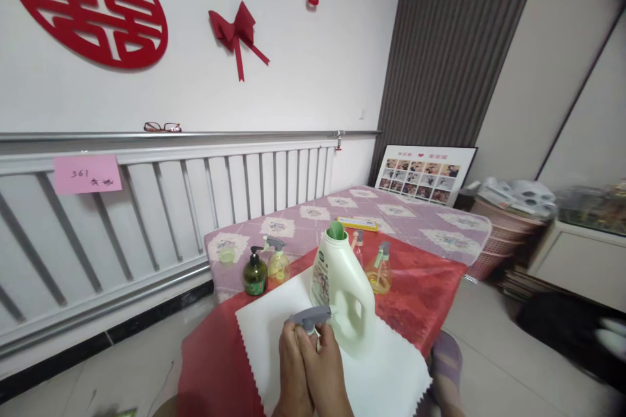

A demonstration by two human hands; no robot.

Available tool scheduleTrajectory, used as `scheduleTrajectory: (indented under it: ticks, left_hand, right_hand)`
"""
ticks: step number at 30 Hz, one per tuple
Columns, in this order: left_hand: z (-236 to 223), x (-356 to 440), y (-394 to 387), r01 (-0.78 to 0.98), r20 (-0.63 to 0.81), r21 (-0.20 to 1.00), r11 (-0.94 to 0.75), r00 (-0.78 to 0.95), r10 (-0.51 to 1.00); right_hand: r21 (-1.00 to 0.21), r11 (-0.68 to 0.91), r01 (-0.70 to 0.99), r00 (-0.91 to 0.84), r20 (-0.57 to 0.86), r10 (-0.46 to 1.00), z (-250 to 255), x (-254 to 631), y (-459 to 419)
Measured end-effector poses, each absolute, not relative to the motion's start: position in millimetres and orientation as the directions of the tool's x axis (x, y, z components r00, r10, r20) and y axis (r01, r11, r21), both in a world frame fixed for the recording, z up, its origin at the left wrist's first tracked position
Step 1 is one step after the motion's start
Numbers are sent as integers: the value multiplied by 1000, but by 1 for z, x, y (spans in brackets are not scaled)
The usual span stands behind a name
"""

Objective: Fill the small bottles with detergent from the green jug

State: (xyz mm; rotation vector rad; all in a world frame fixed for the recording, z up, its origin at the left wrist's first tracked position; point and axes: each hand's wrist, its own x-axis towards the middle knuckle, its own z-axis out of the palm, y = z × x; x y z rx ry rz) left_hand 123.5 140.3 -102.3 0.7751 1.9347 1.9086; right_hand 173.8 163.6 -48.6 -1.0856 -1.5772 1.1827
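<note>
Close together at the front of the table, my left hand (pixel 291 361) and my right hand (pixel 323 365) are both closed around a spray bottle. Its grey trigger spray head (pixel 312 316) sticks out above my fingers; the part below is hidden by my hands. Just behind it stands a large pale green jug (pixel 349 293) with a handle, its mouth uncapped and a green piece (pixel 336 230) showing in the opening. Under the jug and my hands lies a white sheet (pixel 268 322) with zigzag edges.
Left of the jug stand a dark green pump bottle (pixel 255 273) and a yellowish spray bottle (pixel 278 267). Another spray bottle (pixel 380 270) stands to its right, with a pinkish one (pixel 358 246) partly hidden behind. A pale green cap (pixel 226 255) and yellow box (pixel 357 224) lie farther back.
</note>
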Motion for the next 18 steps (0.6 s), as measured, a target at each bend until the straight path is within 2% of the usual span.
scheduleTrajectory:
  ticks: [3,8,12,15,18]
  left_hand:
    - [-102,121,138,151,154,987,-56,-781,605]
    - [-101,118,132,143,151,987,-71,-687,711]
    - [-100,116,134,225,195,973,-51,-683,704]
    - [-99,115,136,239,205,970,-46,-702,682]
    - [-97,114,135,270,245,960,-76,-674,697]
  right_hand:
    - [-976,189,111,-271,153,950,-53,177,162]
    - [-974,226,31,-428,191,883,-75,188,162]
    - [-985,171,2,-417,155,896,-95,193,169]
    - [-988,149,-32,-410,148,900,-92,197,176]
    - [-974,199,-107,-489,226,842,-76,202,187]
